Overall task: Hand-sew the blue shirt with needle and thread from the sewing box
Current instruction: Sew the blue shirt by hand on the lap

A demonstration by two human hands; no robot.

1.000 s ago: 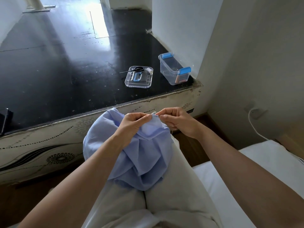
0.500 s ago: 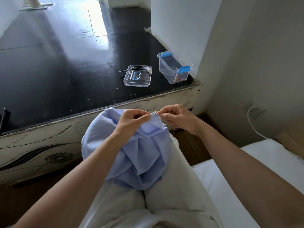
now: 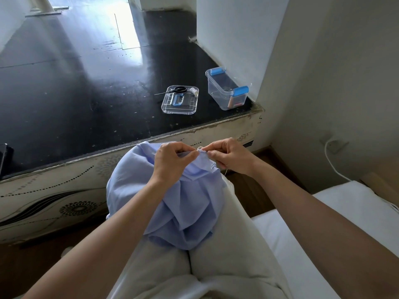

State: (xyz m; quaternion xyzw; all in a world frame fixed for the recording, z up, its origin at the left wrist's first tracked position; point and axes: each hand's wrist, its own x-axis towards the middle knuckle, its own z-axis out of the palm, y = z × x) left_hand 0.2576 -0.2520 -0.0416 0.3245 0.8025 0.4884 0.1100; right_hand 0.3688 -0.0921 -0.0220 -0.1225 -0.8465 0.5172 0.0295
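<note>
pinching blue shirt (image 3: 183, 208) edge: left grip (image 3: 170, 162), right grip (image 3: 231, 156) | needle indiscernible | thread (image 3: 225, 174) faint

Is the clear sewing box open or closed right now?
Open. The sewing box has no lid on; the clear lid lies flat beside it, holding scissors.

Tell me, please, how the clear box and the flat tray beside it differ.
The box is deep, with blue clips at both ends; the tray is shallow, with a blue handle in its middle. The tray bears scissors; the box does not. Both are clear plastic.
</note>
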